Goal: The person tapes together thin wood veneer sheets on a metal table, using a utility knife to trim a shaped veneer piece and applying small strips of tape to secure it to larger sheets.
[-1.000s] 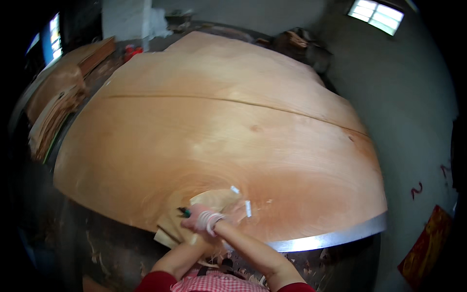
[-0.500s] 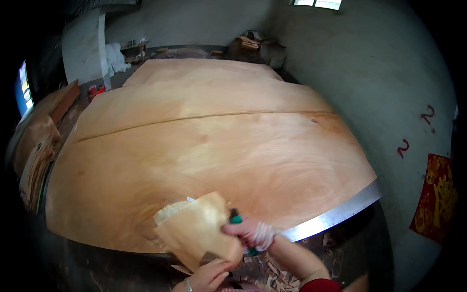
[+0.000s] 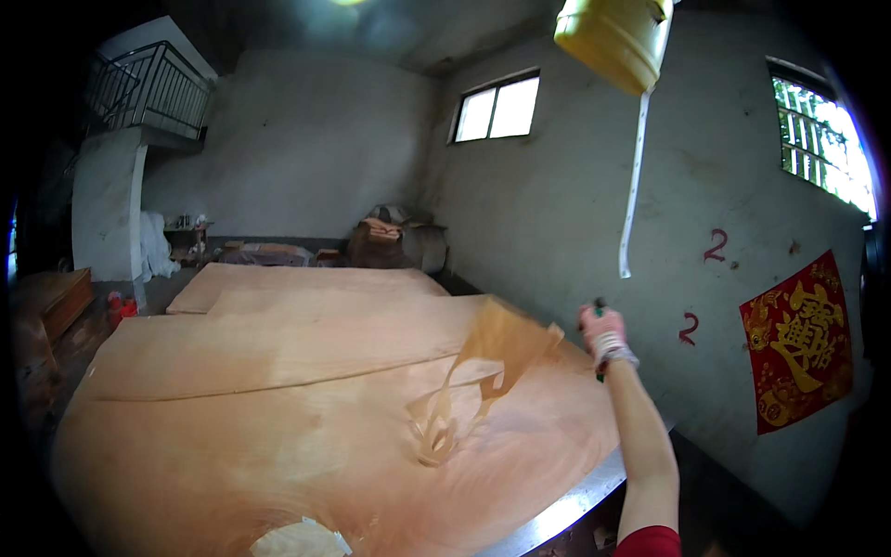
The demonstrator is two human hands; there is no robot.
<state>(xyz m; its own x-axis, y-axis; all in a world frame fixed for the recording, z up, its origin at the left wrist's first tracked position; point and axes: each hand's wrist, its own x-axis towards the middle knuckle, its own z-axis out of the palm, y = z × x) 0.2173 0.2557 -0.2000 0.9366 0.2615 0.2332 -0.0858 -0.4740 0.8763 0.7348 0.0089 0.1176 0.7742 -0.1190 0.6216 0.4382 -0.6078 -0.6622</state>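
My right hand [image 3: 605, 332], in a pale glove, is raised near the table's right edge. Its fingers are closed round a green and black tool [image 3: 600, 304] whose kind I cannot make out. Left of this hand, a thin tan veneer sheet [image 3: 509, 339] with a torn, holed lower part stands tilted over the large wood veneer [image 3: 278, 436]. The sheet is blurred, apart from my right hand. My left hand is out of view. A pale rounded patch [image 3: 295, 540] with bits of white tape lies at the near edge.
A yellow plastic jug [image 3: 617, 42] hangs overhead, with a white strip [image 3: 635, 186] dangling from it. A metal edge [image 3: 566, 511] borders the table at the near right. A red poster [image 3: 800, 343] is on the right wall; a covered heap [image 3: 394, 241] stands at the back.
The view has tilted up. My right hand has swung up and right with the tool. My left hand has left the view, and the tan sheet is now farther off, over the table.
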